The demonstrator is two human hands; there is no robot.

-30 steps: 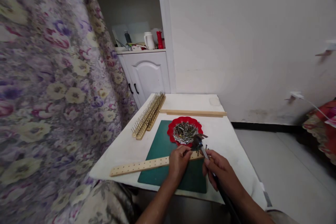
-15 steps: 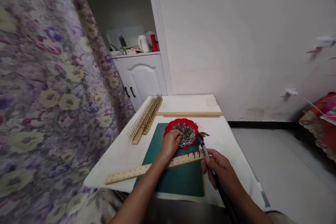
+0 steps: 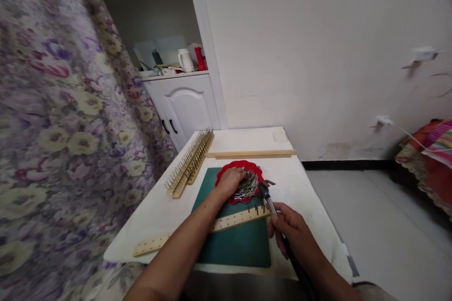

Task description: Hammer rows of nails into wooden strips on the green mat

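Note:
My left hand (image 3: pixel 231 182) reaches into a red scalloped bowl (image 3: pixel 218 175) heaped with loose metal nails (image 3: pixel 250 186). Its fingers are bent down and closed among the nails; the fingertips are partly hidden. In my right hand (image 3: pixel 287 226) is a claw hammer (image 3: pixel 271 204), gripped by its shaft with the head up beside the bowl's right edge. A pale wooden strip (image 3: pixel 240 217) with rows of holes lies slantwise in front of the bowl. Several nails (image 3: pixel 257 208) stand upright in its right end, and my left forearm covers part of it.
A green mat (image 3: pixel 240 249) lies under the bowl and strip on the white-covered table (image 3: pixel 141 230). Wooden strips full of upright nails (image 3: pixel 190 162) lie at the left. Plain wooden strips (image 3: pixel 254 154) lie across the back. A floral curtain (image 3: pixel 70 127) hangs at left.
My left hand has pushed farther forward into the bowl, its fingers deeper among the nails. The right hand keeps its hold on the hammer. The whole view has shifted slightly.

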